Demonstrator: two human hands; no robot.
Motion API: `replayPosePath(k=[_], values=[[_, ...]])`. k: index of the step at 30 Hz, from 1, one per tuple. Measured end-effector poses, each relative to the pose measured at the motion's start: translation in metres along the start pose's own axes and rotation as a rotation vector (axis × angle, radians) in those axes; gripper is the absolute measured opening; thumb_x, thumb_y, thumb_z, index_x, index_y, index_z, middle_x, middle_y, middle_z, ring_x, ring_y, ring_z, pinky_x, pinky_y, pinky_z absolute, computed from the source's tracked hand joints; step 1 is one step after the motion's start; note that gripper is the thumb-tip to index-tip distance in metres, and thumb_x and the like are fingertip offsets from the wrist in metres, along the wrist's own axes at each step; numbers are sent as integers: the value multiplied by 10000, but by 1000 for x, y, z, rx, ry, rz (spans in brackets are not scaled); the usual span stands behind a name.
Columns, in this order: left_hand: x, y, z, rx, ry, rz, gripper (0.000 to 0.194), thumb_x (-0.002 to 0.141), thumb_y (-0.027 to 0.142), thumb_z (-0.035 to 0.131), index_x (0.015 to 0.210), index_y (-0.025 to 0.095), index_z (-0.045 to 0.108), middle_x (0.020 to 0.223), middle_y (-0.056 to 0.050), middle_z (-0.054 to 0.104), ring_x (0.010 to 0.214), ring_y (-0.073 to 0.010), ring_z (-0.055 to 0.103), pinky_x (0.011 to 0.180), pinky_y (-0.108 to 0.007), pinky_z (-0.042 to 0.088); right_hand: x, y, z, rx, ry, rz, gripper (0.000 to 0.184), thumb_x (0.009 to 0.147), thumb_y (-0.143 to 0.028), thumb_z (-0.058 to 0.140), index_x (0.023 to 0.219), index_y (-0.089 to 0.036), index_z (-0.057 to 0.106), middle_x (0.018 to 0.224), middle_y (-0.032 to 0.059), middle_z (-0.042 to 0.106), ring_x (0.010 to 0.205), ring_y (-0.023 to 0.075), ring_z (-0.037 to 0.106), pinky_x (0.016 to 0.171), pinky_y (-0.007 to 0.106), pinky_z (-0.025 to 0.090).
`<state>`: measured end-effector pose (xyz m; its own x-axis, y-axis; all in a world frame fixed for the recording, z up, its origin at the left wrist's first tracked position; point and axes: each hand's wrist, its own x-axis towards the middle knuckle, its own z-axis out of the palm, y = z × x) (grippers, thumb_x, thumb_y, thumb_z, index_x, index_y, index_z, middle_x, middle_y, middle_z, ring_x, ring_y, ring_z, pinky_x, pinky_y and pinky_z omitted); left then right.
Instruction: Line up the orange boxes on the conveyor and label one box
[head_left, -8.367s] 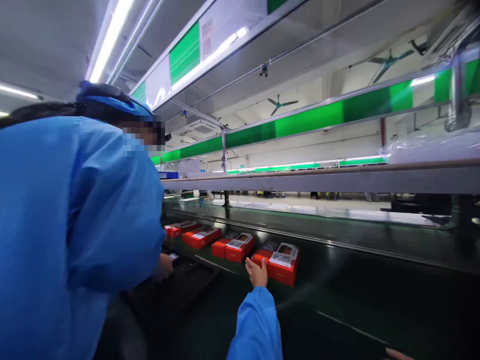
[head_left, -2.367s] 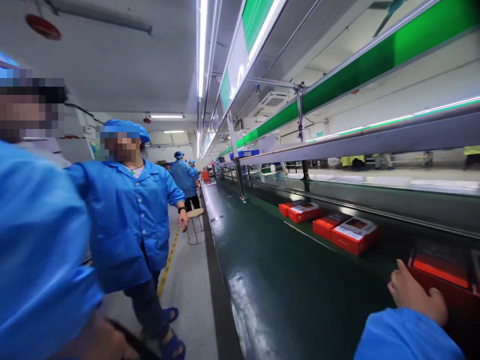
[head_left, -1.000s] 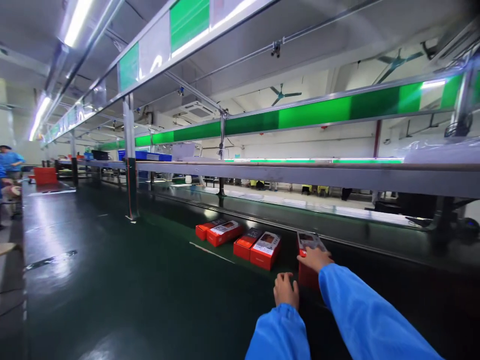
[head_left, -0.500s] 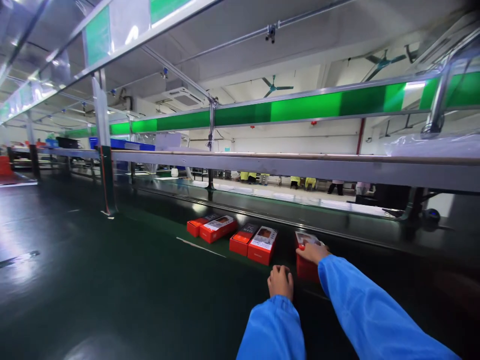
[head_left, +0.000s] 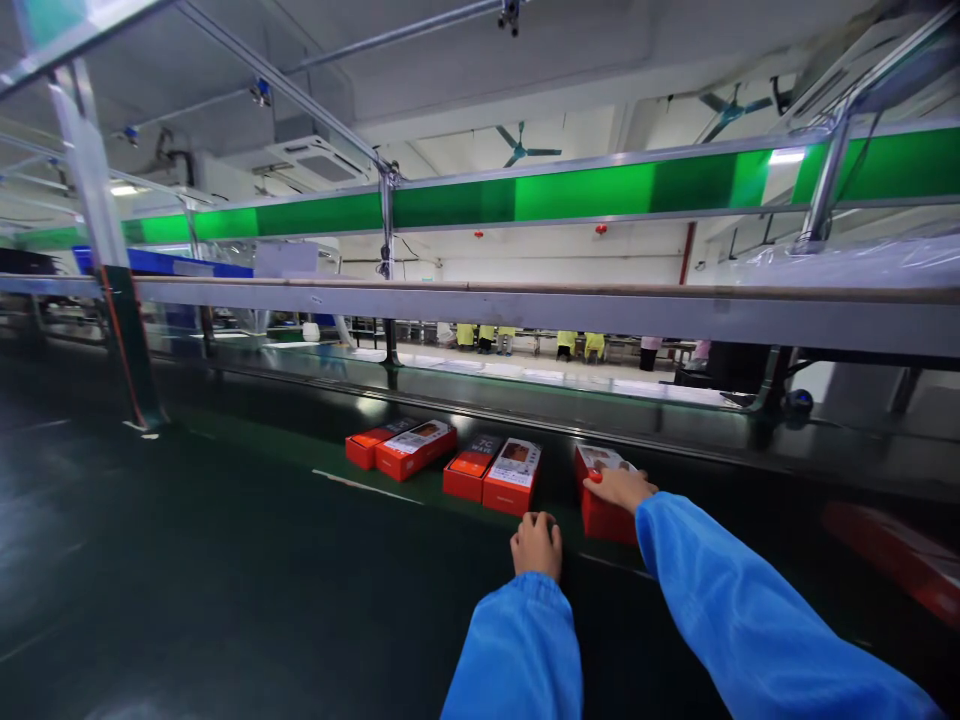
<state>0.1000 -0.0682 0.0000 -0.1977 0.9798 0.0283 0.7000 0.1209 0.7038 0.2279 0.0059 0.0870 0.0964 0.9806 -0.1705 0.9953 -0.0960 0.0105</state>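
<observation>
My right hand point(head_left: 619, 487) lies across the top of a red phone-sized carton point(head_left: 607, 522), fingers gripping its upper part; the hand and sleeve hide some of it. My left hand point(head_left: 537, 546) rests on the dark table just in front of the other cartons. Its fingers are curled in and I see nothing in them. Closest to it is a red carton with a white printed top point(head_left: 513, 475), side by side with a red carton with a dark top point(head_left: 474, 468). Farther left, another white-topped carton point(head_left: 416, 450) touches a dark-topped one point(head_left: 377, 443).
One more red box point(head_left: 900, 560), blurred, lies at the right edge. Behind the cartons runs a metal rail point(head_left: 480, 408) with a raised grey shelf point(head_left: 465, 302) above. A post point(head_left: 124, 330) stands on the table at left. People in yellow point(head_left: 465, 335) are far behind.
My view has turned to the right, bringing the blurred red box into sight at the edge. My right hand stays on its carton, and my left hand keeps its curled pose near the row.
</observation>
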Motion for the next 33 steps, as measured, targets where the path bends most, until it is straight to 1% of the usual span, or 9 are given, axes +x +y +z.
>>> replayPosePath(k=[5,10,13,17,20,22,25,29,33], values=[[1,1,2,21,12,-8,242,920,225,422,1107,212,575,1175,-21,486,1147,-135,438,984,-313,273,-7,11,7,63,101,64,543,899,-570,272,1394,-361,350,1404,109,238,1225,393,301,892,462,335],[3,5,6,32,3,-43,235,926,228,428,1109,230,575,1171,-18,494,1137,-127,445,990,-314,264,5,31,4,76,38,47,547,901,-569,248,1403,-365,328,1337,134,319,1195,390,371,893,431,322],[3,7,5,35,-10,-36,243,928,241,418,1114,223,574,1172,-22,492,1139,-138,441,991,-323,263,10,36,4,13,44,47,553,900,-580,239,1416,-389,293,1374,125,290,1212,404,355,886,443,324],[2,9,4,26,-21,-25,247,926,246,415,1118,220,568,1161,-22,491,1133,-144,444,988,-335,265,10,40,-1,-148,-4,-9,584,923,-560,212,1450,-316,267,1369,166,317,1239,339,371,916,444,322],[2,8,4,17,-21,-16,251,927,247,408,1124,216,561,1160,-24,490,1130,-151,447,992,-348,260,9,45,-3,-196,-21,-29,586,936,-536,210,1460,-276,263,1334,176,361,1240,299,385,958,424,302],[2,7,5,18,-30,-15,257,930,247,404,1132,213,558,1165,-28,488,1129,-153,447,991,-345,262,7,49,2,-188,15,-19,581,938,-524,204,1457,-271,271,1333,179,360,1234,312,382,939,432,316],[2,7,6,48,-30,-27,243,933,248,412,1121,223,564,1161,-19,496,1121,-142,451,982,-334,266,2,56,17,-159,126,20,591,933,-536,209,1466,-284,253,1376,180,300,1244,340,350,880,421,358],[0,12,4,64,-26,-31,232,935,239,417,1106,214,572,1154,-19,506,1103,-142,463,970,-323,278,-7,60,25,-124,227,66,571,938,-522,223,1468,-311,246,1412,149,264,1297,308,286,913,399,344],[-3,15,-1,61,-31,-39,234,939,233,410,1101,209,577,1155,-26,509,1107,-149,466,969,-321,284,-8,63,8,-137,110,47,546,949,-483,220,1444,-275,317,1353,149,377,1305,277,301,1002,423,253]])
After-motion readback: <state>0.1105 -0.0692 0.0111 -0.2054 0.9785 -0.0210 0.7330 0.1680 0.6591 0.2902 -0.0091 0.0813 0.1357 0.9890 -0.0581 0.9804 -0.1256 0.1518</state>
